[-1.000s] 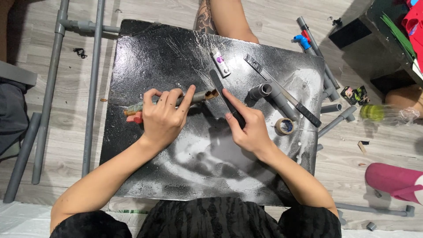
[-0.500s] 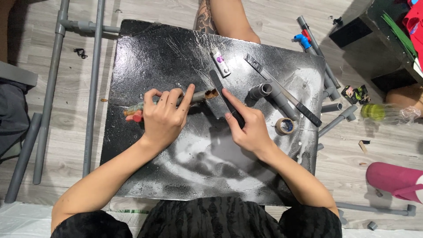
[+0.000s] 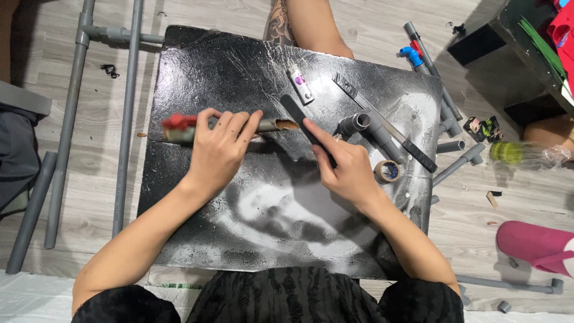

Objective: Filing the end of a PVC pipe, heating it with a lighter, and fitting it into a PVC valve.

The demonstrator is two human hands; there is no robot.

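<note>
While my left hand (image 3: 218,149) is clamped on the pipe (image 3: 270,125), lying flat on the black board (image 3: 197,72), my right hand (image 3: 347,170) grips the file (image 3: 299,116) w/ its tip just by the pipe's open end. That end looks rough and brownish, so I'd judge filing is underway, not done. Red valve (image 3: 174,122) on the pipe's far end is blurred. Tape roll (image 3: 387,171) and grey tee (image 3: 359,124) sit near my right hand, untouched.

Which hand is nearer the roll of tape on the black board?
Right. The right hand, gripping the dark file, sits just left of the tape roll, almost touching it. The left hand holds the pipe piece farther left across the board.
</note>
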